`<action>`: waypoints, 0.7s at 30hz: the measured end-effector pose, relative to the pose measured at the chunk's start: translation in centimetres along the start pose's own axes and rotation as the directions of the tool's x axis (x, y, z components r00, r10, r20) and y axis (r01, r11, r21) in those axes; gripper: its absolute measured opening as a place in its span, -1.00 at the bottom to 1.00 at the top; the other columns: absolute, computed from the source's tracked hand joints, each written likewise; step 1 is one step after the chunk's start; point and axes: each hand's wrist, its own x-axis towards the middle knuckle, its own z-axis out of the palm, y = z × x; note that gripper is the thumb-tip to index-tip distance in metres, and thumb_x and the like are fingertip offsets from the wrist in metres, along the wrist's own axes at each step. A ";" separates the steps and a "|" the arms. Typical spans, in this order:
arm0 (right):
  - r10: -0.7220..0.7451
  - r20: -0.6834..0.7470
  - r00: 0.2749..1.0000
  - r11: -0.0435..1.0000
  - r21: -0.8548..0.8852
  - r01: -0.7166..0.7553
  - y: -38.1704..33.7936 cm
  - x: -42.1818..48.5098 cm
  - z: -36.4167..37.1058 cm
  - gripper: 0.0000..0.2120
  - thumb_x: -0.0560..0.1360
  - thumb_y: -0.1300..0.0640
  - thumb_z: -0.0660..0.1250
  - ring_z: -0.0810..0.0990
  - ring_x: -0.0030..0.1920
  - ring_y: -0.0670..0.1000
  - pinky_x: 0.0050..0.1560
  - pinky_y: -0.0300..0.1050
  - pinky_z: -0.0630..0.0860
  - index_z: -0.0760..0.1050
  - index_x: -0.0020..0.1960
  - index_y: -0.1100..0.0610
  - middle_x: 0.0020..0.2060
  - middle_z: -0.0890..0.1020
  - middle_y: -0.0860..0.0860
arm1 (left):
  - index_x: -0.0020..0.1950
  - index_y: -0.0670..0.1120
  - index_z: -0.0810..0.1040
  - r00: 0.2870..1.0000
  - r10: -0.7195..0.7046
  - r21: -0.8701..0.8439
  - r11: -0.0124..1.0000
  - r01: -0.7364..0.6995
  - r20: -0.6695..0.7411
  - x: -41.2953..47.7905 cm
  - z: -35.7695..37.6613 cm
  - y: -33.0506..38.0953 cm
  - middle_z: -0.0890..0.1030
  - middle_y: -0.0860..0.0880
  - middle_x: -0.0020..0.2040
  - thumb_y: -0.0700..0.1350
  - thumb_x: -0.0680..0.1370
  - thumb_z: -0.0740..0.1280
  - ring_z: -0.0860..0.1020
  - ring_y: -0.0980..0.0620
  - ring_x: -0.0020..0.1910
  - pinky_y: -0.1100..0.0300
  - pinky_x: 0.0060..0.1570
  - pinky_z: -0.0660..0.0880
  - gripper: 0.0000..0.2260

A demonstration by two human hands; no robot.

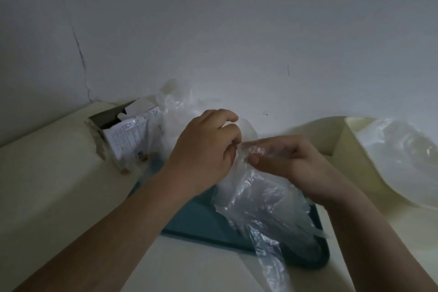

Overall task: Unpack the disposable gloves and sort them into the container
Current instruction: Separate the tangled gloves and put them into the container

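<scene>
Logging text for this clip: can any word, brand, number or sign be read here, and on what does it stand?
Torn-open white cardboard box: dense lines of print on its side panel, too small and blurred to read.
Same panel, low down: a small blue mark, not legible.
Clear thin plastic gloves, teal plastic tray, cream container: no print visible.

Teal rectangular plastic tray (196,223): far part and right side hidden under a bunch of clear thin plastic gloves (256,199) and the left forearm. Glove count cannot be told; the layers merge. One strip hangs past the tray's near edge and is cut off at the bottom.

Above the tray:
- Left hand (203,149): pinching fingertips hidden behind the knuckles.
- Right hand (291,163): fingers blurred under film.

Torn white cardboard box (125,135), left of tray: print too small to read.

Cream open container (343,147), right of tray: cut off at the right, contents indistinct.
</scene>
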 end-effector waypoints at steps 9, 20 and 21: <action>-0.005 -0.257 0.967 0.972 0.225 0.065 1.7 0.6 -0.2 -0.73 0.43 0.18 0.51 0.68 0.04 0.40 0.20 0.33 0.57 0.69 -0.01 0.39 -0.06 0.72 0.33 | 0.41 0.16 0.47 0.963 -0.264 -0.342 0.902 0.263 0.045 0.0 0.0 1.0 0.34 0.24 0.51 -0.05 0.50 0.55 0.29 0.23 0.50 0.24 0.47 0.27 -0.48; -0.015 -0.244 0.970 0.965 0.249 0.078 2.4 0.8 -1.3 -0.75 0.50 0.15 0.50 0.64 -0.21 0.19 -0.10 0.04 0.58 0.66 -0.08 0.37 -0.18 0.68 0.32 | 0.08 -0.01 0.78 0.615 -0.371 -0.679 -0.062 0.731 0.696 0.5 0.2 -0.4 0.74 0.01 0.11 0.22 0.38 0.57 0.67 -0.05 0.23 -0.12 0.47 0.41 -0.59; -0.003 -0.250 0.968 0.971 0.232 0.063 2.2 0.8 -1.3 -0.75 0.51 0.14 0.48 0.64 -0.23 0.17 -0.14 0.01 0.59 0.67 -0.07 0.36 -0.19 0.68 0.28 | 0.08 -0.05 0.78 0.631 -0.372 -0.687 -0.028 0.726 0.681 0.5 0.0 -0.4 0.72 -0.05 0.10 0.16 0.39 0.59 0.70 -0.04 0.15 -0.12 0.45 0.43 -0.62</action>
